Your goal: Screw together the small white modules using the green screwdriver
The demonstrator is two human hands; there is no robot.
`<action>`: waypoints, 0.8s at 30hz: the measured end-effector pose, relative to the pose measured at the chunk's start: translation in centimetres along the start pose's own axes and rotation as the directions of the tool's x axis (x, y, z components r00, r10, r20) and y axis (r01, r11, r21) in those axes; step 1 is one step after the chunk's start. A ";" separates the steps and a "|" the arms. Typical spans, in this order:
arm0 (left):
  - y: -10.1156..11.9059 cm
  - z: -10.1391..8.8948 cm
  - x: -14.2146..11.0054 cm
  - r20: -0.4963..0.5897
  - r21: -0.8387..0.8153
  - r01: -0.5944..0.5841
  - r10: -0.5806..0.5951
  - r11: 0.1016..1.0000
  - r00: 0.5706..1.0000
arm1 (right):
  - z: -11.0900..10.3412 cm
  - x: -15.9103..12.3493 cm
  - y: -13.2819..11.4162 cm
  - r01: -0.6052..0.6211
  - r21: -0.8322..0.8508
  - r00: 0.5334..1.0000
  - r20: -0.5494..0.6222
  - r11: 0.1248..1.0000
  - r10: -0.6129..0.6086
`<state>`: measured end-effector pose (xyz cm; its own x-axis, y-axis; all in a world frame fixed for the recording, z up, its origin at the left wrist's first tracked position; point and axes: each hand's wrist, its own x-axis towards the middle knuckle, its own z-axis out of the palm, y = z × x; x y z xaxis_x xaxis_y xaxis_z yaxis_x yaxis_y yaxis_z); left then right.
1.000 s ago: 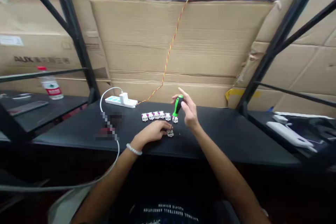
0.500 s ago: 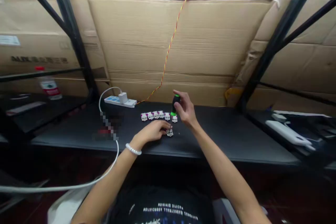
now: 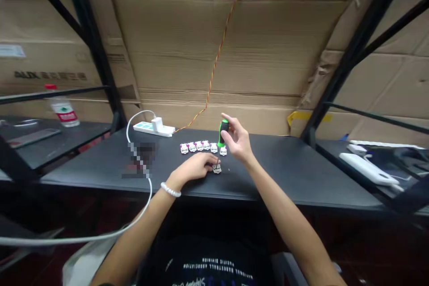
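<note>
Near the middle of the front edge of the desk (image 3: 281, 174), a small white part (image 3: 217, 170) is held by the left hand (image 3: 195, 166), and the screwdriver (image 3: 224, 130) gripped above it by the right hand (image 3: 238, 142) is turned a bit from before, so twisting seems under way.

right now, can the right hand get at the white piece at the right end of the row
Probably yes: the right hand is close beside that white piece, and nothing seems to stand between them. It holds a screwdriver, though, so its grip does not look free.
</note>
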<state>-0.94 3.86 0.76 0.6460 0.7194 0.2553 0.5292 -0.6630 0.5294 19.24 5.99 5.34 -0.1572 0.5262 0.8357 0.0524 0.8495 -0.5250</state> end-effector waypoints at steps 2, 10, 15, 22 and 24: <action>0.0 0.0 0.0 0.005 0.006 -0.011 0.011 1.000 1.000 | -0.1 -0.1 0.0 -0.017 0.110 0.999 0.053 0.994 0.011; -0.1 0.0 0.0 0.005 0.006 -0.010 0.010 1.000 1.000 | -0.1 0.0 -0.4 -0.019 -0.016 0.999 -0.037 1.000 0.018; -0.3 0.1 0.1 0.008 0.023 -0.021 0.020 1.000 1.000 | -0.4 0.0 -0.4 -0.027 0.135 1.000 0.019 0.990 0.024; 0.0 0.0 0.0 0.003 0.022 0.006 -0.006 1.000 1.000 | -0.3 0.1 -0.6 -0.011 -0.136 0.998 -0.055 0.991 0.003; 0.1 0.0 0.0 0.004 0.036 -0.001 0.001 0.999 1.000 | -0.2 0.1 -0.5 -0.036 -0.093 0.999 -0.031 0.995 0.033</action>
<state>-0.85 3.78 0.85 0.6487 0.7179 0.2525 0.5479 -0.6708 0.4998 19.42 5.64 5.76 -0.1247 0.5552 0.8223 0.1497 0.8298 -0.5376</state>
